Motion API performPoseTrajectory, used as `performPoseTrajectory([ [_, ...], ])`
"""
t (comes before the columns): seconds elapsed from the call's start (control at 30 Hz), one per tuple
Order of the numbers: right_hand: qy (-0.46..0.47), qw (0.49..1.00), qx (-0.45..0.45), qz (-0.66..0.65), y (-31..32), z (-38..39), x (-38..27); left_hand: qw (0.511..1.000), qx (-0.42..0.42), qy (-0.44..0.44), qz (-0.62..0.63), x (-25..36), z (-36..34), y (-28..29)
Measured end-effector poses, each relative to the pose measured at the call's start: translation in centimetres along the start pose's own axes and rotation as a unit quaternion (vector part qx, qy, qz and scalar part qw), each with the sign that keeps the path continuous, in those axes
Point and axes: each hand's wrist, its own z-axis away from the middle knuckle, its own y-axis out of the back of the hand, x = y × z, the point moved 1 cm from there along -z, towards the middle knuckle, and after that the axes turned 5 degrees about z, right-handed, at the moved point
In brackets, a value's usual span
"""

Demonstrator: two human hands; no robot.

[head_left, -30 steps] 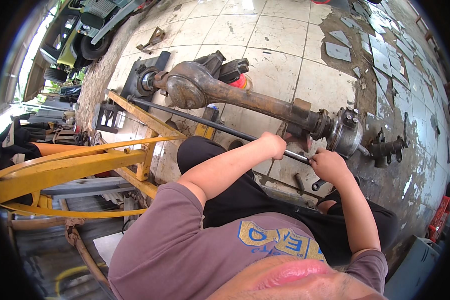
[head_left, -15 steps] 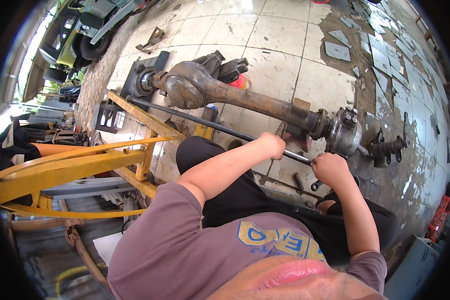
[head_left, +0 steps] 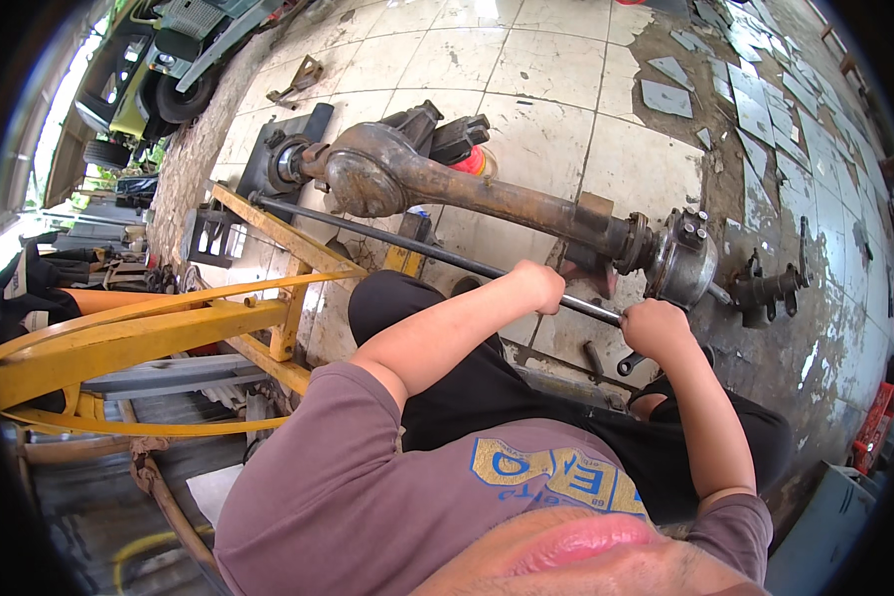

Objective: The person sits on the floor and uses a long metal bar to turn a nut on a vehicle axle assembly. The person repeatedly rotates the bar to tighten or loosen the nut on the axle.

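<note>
A long dark steering rod [head_left: 407, 243] slants over my lap, its near end bright bare metal. My left hand [head_left: 539, 288] is closed around it towards that end. At the bright tip my right hand [head_left: 656, 328] is closed on the rod's end; what lies under the fingers is hidden. Just below the right hand shows a small black ring-shaped part [head_left: 628, 365]; I cannot tell whether it joins the rod. Beyond the rod lies a rusty axle housing [head_left: 507, 199] with a rounded bulge at the left and a metal hub [head_left: 685, 260] at the right.
A yellow metal frame [head_left: 149, 348] fills the left side, reaching near the rod's far end. A dark cylindrical metal part [head_left: 765, 293] sits right of the hub. Broken tiles [head_left: 669, 99] litter the far right. A red tool tray [head_left: 874, 427] and a grey-blue box [head_left: 824, 536] stand at right.
Almost nothing differs. My right hand has shifted very slightly at the rod's end; the left hand keeps its place.
</note>
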Motion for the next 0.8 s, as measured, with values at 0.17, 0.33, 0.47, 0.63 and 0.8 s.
performPoseTrajectory([
  [0.17,0.012,0.998,0.038,-0.038,1.1,0.7,-0.6,1.0,0.013,0.005,0.007,-0.2,0.3,-0.2],
  [0.33,-0.002,1.0,0.016,-0.01,0.7,0.4,-0.5,1.0,0.012,0.004,0.003,-0.2,0.2,-0.3],
  [0.47,-0.018,1.0,0.015,-0.015,0.0,-0.3,0.4,1.0,0.011,0.001,0.01,-0.1,0.2,-0.1],
  [0.63,0.0,1.0,0.028,-0.005,0.1,0.0,0.0,1.0,0.016,0.006,0.011,0.0,0.5,-0.1],
  [0.8,0.002,0.999,0.037,-0.038,0.0,-0.2,0.4,1.0,0.018,0.007,0.007,-0.2,0.1,-0.4],
])
